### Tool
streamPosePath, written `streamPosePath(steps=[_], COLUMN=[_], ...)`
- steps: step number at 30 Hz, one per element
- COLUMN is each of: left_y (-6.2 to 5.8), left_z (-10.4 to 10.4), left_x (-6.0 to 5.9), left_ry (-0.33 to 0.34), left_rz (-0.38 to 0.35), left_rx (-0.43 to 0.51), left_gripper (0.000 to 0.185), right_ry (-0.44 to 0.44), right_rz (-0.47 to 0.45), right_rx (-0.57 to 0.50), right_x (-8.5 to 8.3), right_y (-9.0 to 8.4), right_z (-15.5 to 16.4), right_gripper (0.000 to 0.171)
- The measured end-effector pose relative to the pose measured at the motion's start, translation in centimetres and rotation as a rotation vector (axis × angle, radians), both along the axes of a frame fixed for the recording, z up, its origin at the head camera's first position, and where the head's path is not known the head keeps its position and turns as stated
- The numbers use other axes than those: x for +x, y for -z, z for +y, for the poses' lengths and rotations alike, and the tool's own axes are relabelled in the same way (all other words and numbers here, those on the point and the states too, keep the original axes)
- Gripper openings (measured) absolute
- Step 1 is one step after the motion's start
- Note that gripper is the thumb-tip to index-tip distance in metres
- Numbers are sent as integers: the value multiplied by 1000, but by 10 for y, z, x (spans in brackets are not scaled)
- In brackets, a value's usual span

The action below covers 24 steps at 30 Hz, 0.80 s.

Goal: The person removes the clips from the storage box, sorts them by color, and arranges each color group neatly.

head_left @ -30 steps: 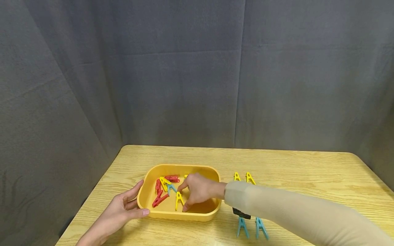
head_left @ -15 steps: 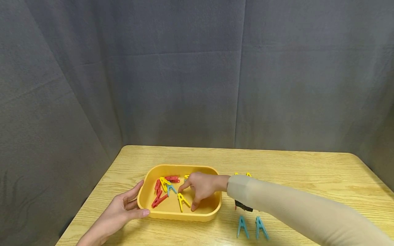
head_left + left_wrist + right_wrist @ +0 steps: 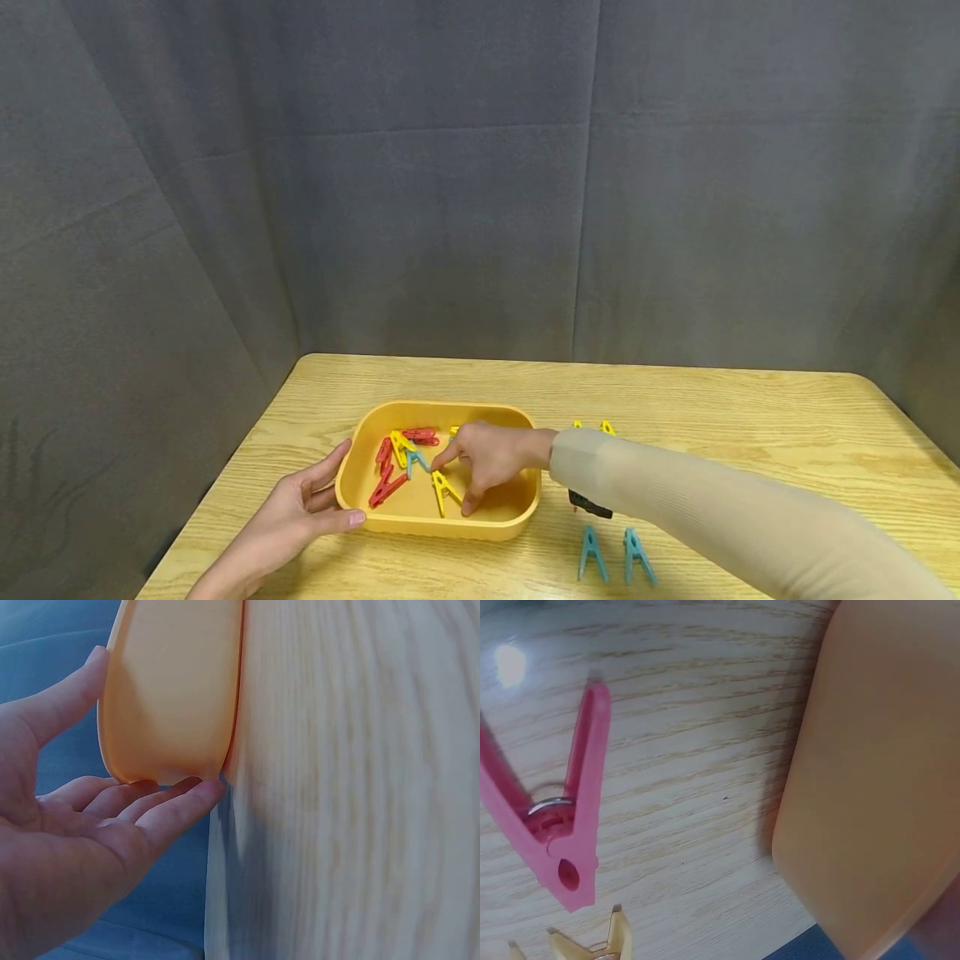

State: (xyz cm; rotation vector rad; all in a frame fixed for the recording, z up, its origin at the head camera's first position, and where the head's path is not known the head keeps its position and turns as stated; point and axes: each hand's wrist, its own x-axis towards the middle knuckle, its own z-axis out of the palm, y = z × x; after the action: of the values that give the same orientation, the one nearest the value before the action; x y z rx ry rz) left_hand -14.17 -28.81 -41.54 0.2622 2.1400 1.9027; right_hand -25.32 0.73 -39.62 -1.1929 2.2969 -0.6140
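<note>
A yellow tray [image 3: 442, 407] sits on the wooden table [image 3: 712, 417] and holds several red, yellow and blue clothespins. My right hand [image 3: 483, 462] reaches into it. Its index finger and thumb stand on either side of a yellow clothespin [image 3: 445, 492] lying on the tray floor; contact is unclear. My left hand [image 3: 296, 510] cups the tray's left end with straight fingers. The left wrist view shows this left hand [image 3: 112, 817] against the tray's outer wall [image 3: 172, 690]. In the right wrist view the tray wall [image 3: 877, 787] shows, but the fingers do not.
Two blue clothespins [image 3: 609, 554] lie on the table in front of my right sleeve [image 3: 712, 517]. The tips of two yellow clothespins [image 3: 592, 427] peek out behind it. A pink clothespin [image 3: 555, 825] lies beside the tray. Grey curtains close in the back and sides.
My right hand has lifted a little and shifted in the tray. The yellow clothespin has turned from upright to slanted. The left hand has stayed put.
</note>
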Motion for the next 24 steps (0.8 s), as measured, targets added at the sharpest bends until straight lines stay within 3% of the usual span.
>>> streamPosePath(steps=[17,24], left_y=[1,0], left_z=[-2,-2], left_x=[-2,-1], left_ry=[-4,4], left_rz=[-18,-18], left_rx=[-21,-20], left_gripper=[96,96], right_ry=[61,47], right_rz=[-63,-38], right_rx=[-87,-150], right_x=[1,2], right_y=[-18,-28], right_z=[15,28], right_gripper=[60,60])
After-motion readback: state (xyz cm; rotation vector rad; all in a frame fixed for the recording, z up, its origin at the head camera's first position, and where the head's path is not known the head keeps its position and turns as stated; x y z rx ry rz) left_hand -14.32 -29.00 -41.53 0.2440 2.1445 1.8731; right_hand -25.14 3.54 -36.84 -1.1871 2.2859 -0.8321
